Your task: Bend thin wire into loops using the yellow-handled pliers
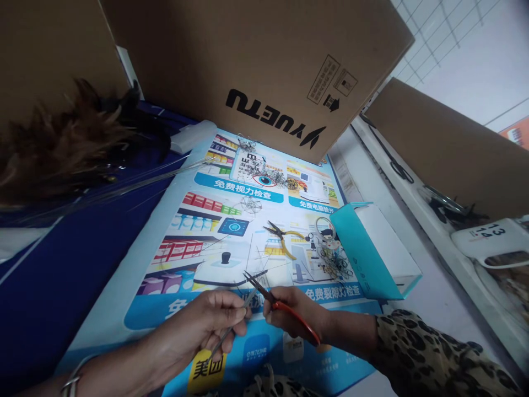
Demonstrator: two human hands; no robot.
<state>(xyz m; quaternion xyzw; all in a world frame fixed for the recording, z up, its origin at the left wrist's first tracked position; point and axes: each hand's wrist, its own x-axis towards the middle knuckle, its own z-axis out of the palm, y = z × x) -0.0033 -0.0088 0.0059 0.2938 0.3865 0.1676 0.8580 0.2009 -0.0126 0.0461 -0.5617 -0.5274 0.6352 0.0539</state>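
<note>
Near the worktop's front edge, the left hand (pixel 215 322) pinched a thin wire (pixel 231 325); the right hand (pixel 295 314) gripped red-handled pliers (pixel 281 306). Rightward, an open teal box (pixel 367 253) showed a white inside.

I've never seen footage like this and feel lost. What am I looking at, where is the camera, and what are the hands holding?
This is one picture from a camera worn on a person's head, looking down at their own two bare hands. No machine is involved. The left hand pinches thin wire. The right hand, in a leopard-print sleeve, holds red-handled pliers whose tips meet the wire. They work over a printed poster on the table. On it lie yellow-handled pliers, small wire shapes, a tangle of wire pieces and a teal box. Cardboard boxes stand behind, and a feather duster lies at the left.
</note>
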